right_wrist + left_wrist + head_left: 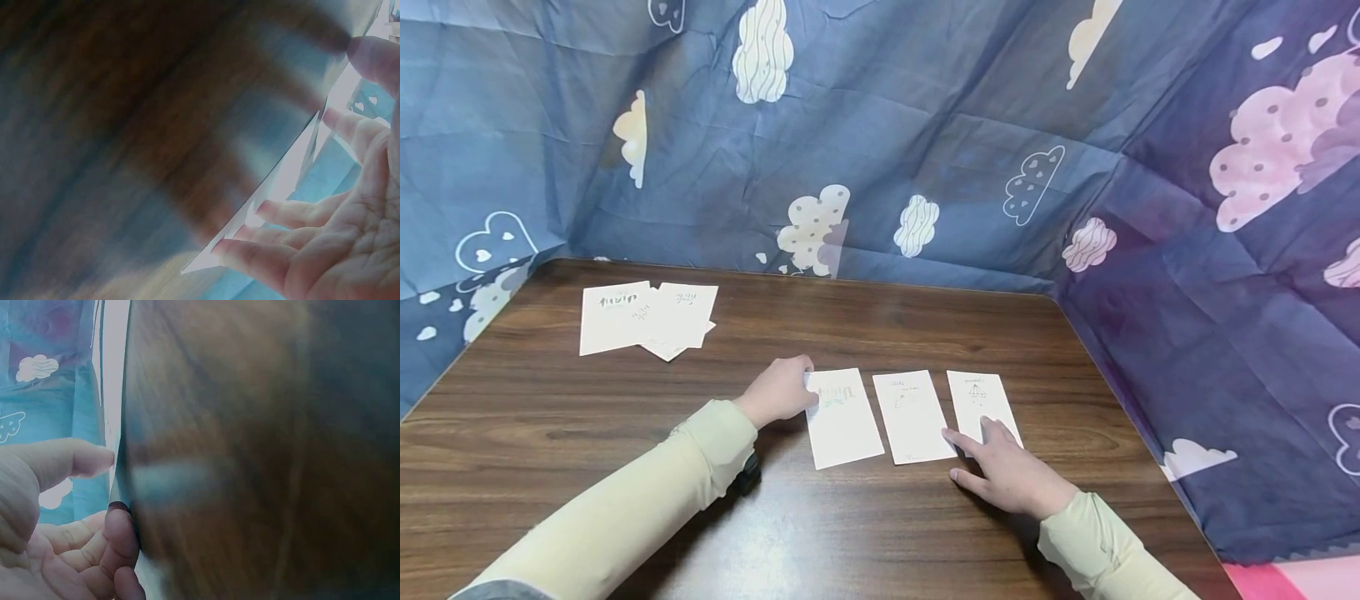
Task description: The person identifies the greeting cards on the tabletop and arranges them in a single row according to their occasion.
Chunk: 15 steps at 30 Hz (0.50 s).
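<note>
Three white cards lie in a row on the brown wooden table. My left hand [778,392] pinches the left edge of the left card [850,429]; in the left wrist view the thumb [94,459] and curled fingers meet at the thin card edge. My right hand [1011,471] rests with spread fingers over the lower part of the right card [977,396], one fingertip reaching the edge of the middle card [913,425]. Seen from the right wrist, the fingertips [269,209] come down on the white cards. Faint printed lettering and small drawings mark the cards.
At the back left of the wooden table [760,325] several more white cards [613,329] overlap in a loose group. A dark blue cloth [865,125] with cloud prints hangs behind the table and along its right side.
</note>
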{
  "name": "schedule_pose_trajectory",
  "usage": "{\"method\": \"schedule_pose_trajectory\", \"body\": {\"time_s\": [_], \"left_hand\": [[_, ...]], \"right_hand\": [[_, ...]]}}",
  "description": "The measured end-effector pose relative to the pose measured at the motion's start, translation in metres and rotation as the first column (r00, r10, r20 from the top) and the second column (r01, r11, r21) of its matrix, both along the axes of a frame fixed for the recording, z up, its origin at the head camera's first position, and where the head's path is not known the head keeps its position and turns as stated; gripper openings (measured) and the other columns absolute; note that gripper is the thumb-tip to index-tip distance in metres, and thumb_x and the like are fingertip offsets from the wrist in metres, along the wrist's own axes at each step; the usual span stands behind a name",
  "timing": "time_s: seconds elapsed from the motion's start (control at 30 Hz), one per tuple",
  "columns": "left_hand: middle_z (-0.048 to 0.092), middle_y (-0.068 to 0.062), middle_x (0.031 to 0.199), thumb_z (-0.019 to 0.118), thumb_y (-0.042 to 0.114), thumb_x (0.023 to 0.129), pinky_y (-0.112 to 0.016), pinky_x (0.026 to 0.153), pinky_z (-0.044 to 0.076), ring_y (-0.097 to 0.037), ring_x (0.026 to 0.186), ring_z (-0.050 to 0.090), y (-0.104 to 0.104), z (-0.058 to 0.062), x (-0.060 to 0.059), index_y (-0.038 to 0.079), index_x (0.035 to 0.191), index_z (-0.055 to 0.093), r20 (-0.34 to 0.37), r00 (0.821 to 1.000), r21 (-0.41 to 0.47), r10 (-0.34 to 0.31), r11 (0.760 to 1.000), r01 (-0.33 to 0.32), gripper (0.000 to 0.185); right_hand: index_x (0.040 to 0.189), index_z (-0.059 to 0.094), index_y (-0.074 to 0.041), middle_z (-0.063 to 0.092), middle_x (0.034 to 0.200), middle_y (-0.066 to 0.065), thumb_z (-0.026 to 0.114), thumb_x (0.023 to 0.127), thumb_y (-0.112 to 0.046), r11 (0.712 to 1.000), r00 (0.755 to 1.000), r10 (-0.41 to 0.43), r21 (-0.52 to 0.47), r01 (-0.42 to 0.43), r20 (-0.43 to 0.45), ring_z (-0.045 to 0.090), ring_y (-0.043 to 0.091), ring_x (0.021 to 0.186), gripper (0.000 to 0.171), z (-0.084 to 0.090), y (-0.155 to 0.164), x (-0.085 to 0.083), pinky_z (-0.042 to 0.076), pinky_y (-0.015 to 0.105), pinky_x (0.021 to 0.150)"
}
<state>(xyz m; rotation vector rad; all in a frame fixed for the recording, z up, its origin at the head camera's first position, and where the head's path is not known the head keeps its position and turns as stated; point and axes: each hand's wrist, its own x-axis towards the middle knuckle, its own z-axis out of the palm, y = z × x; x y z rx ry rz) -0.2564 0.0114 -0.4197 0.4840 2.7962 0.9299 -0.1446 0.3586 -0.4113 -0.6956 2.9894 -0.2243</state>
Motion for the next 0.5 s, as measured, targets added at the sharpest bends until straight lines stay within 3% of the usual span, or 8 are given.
{"method": "schedule_pose_trajectory", "body": {"time_s": [0.23,0.5], "left_hand": [[0.07,-0.016,0.097,0.077,0.009,0.087,-0.037,0.069,0.054,-0.021,0.074,0.061,0.0005,0.0027,-0.0008,-0.006,0.118,0.065,-0.007,1.0,-0.049,0.003,0.999,-0.004,0.037],[0.069,-0.022,0.113,0.074,0.014,0.09,-0.045,0.081,0.055,-0.026,0.086,0.064,-0.0036,0.0022,-0.0027,-0.007,0.124,0.06,-0.009,1.0,-0.042,-0.015,0.999,0.015,0.042]], "right_hand": [[0.141,0.062,-0.012,0.052,0.118,0.032,0.071,0.096,-0.035,1.0,1.0,0.001,0.002,-0.001,-0.014,0.054,0.042,0.111,0.051,0.0001,-0.0002,0.0,0.048,0.058,0.092],[0.141,0.062,-0.011,0.052,0.117,0.033,0.071,0.096,-0.034,1.0,1.0,0.008,-0.007,-0.008,-0.017,0.054,0.044,0.112,0.052,-0.0015,0.0005,-0.0001,0.048,0.059,0.092]]}}
